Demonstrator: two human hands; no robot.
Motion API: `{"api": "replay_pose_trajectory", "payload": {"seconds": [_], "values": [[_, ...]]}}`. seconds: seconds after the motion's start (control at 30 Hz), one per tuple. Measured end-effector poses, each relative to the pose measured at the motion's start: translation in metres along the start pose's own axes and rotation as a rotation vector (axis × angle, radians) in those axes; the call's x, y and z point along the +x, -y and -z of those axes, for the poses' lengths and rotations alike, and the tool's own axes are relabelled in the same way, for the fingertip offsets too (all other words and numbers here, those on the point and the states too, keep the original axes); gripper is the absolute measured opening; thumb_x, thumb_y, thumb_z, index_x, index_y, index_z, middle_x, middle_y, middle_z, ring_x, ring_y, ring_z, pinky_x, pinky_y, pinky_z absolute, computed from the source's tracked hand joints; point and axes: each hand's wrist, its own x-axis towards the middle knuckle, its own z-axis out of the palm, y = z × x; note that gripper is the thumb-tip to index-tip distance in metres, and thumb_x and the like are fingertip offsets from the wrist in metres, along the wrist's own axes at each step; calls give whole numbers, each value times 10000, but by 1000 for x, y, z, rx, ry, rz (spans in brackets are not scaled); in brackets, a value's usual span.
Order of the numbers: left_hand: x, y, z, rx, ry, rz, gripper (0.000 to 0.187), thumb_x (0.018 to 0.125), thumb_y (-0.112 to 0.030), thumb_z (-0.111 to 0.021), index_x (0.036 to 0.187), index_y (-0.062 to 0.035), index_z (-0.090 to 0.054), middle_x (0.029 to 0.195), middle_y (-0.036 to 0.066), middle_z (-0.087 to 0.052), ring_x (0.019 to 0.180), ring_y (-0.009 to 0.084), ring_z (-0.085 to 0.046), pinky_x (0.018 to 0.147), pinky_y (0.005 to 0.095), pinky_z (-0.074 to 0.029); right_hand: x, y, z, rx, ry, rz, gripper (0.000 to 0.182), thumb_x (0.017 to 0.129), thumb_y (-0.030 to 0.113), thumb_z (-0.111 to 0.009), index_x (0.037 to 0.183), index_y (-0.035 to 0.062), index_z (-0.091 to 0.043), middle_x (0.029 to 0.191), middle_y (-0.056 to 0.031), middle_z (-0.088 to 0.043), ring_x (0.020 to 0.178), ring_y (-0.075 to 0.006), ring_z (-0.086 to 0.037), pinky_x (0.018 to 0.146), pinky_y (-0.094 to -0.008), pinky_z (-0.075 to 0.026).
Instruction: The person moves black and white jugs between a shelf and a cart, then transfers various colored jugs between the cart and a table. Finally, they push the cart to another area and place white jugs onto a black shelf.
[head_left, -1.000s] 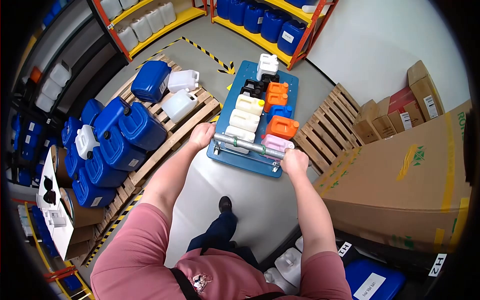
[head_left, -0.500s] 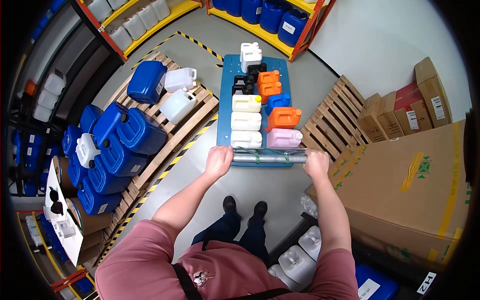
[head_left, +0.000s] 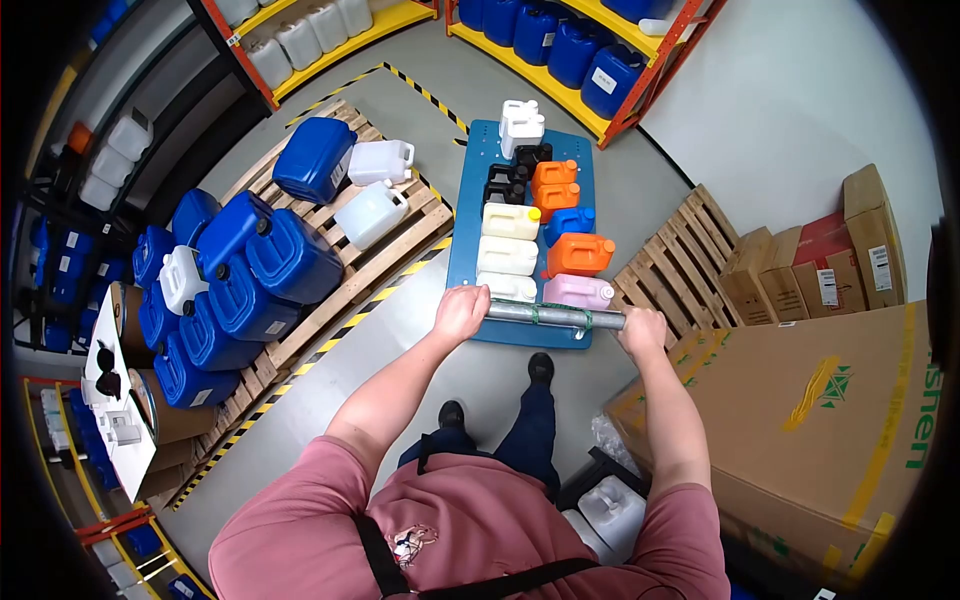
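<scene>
My left hand point(head_left: 462, 312) is closed around the left end of a grey metal push handle point(head_left: 545, 315), and my right hand point(head_left: 642, 330) grips its right end. Green ties are wrapped on the bar. The handle belongs to a blue platform trolley point(head_left: 465, 240) that extends away in front of me. On it stand jerrycans in two rough rows: cream ones point(head_left: 507, 255), a pink one point(head_left: 578, 291), orange ones point(head_left: 580, 254), a blue one point(head_left: 569, 224), black ones point(head_left: 504, 185) and white ones point(head_left: 521, 128) at the far end.
Left of the trolley, a wooden pallet point(head_left: 425, 215) carries large blue drums point(head_left: 292, 255) and white canisters. On the right are another pallet point(head_left: 672, 245) and a big cardboard box point(head_left: 800, 410). Yellow shelving point(head_left: 545, 75) with canisters stands ahead. White jugs point(head_left: 612, 510) lie near my right side.
My view has shifted, so the trolley and surroundings appear slightly lower and further right. My right foot has stepped forward. Both hands stay on the handle.
</scene>
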Motion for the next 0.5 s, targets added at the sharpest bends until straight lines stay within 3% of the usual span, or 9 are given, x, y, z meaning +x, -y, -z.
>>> {"api": "replay_pose_trajectory", "payload": {"seconds": [0.5], "values": [[129,-11,-23,11,-109,133,467,1037,-269,-436,717,35,-590,785,254,-637,835,467,-594,810,539,-450,141,-42,45,24,-90,177,218,759,98,-666,947,139,-768,940,-126,-757,908,-300,-736,845,-437,-564]]}}
